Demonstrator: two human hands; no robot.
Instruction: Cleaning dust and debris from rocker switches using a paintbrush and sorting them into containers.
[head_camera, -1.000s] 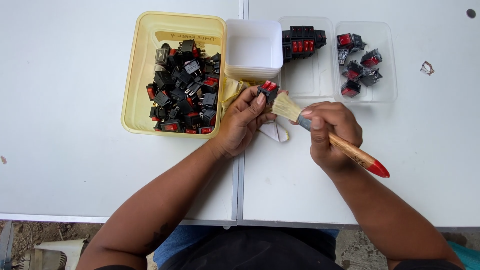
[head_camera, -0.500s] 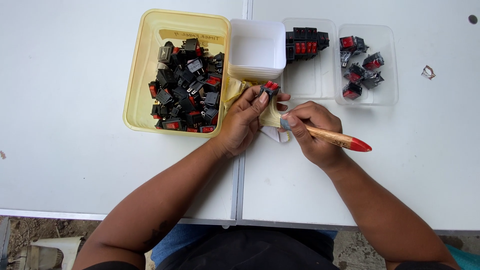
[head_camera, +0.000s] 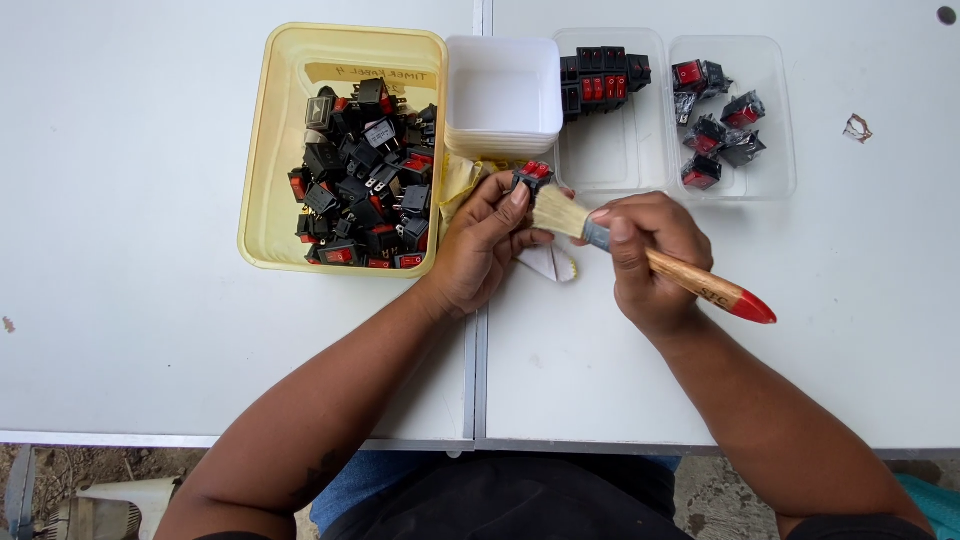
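Note:
My left hand (head_camera: 485, 243) grips a small black rocker switch with a red button (head_camera: 531, 177) just below a white square tub. My right hand (head_camera: 650, 255) holds a paintbrush (head_camera: 660, 266) with a wooden handle and red tip; its pale bristles touch the switch. Left of my hands stands a yellow bin (head_camera: 270, 140) with several black and red switches heaped inside. Two clear trays sit at the back right: one (head_camera: 625, 150) has switches lined in a row, the other (head_camera: 775, 120) has several loose ones.
A stack of white square tubs (head_camera: 503, 95) stands between the yellow bin and the clear trays. A yellowish cloth (head_camera: 458, 185) and a white scrap of paper (head_camera: 552, 263) lie under my hands. A small bit of debris (head_camera: 857, 127) rests far right. The table seam (head_camera: 478, 350) runs vertically.
The brush swung: its handle dipped to lower right, levelled out, then dipped again, as the bristles stroked the switch. My left hand kept the switch almost in place.

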